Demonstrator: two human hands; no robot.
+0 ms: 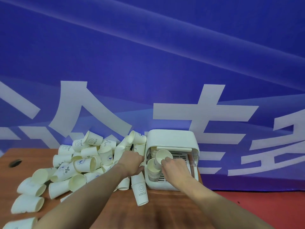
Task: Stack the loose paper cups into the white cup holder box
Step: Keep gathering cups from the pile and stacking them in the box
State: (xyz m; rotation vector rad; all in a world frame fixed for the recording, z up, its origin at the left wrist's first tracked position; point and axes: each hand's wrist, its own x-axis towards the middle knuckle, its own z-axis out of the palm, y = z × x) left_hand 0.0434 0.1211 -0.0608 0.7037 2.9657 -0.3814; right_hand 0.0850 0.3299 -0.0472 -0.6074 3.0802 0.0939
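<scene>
The blue banner [165, 55] with large white characters is filling the background, and the wooden table [173, 209] is carrying everything else. To your left, the heap of loose paper cups [85, 161] is sprawling across the table — most are lying on their sides, some leaning against the left wall of the white cup holder box [171, 139].

The box is standing open toward you. Inside, a stack of nested cups [152, 169] is sitting at the left on the slotted tray [179, 160]; the rest of the tray is showing bare.

Your right hand [175, 167] is reaching into the box, fingers curled on the rim of a single paper cup [162, 158] that is hanging tilted just above the stack. Your left hand [132, 162] is resting at the box's left edge among the heap; whether it is gripping anything cannot be determined.

Likely faults from here:
- The tilted cup is liable to catch on the stack's rim and jam instead of nesting.
- Pressing down off-centre could topple the stack.
- Your left forearm is lying close to the "HELLO" cup [140, 194] — a nudge could roll it off the near edge.
</scene>
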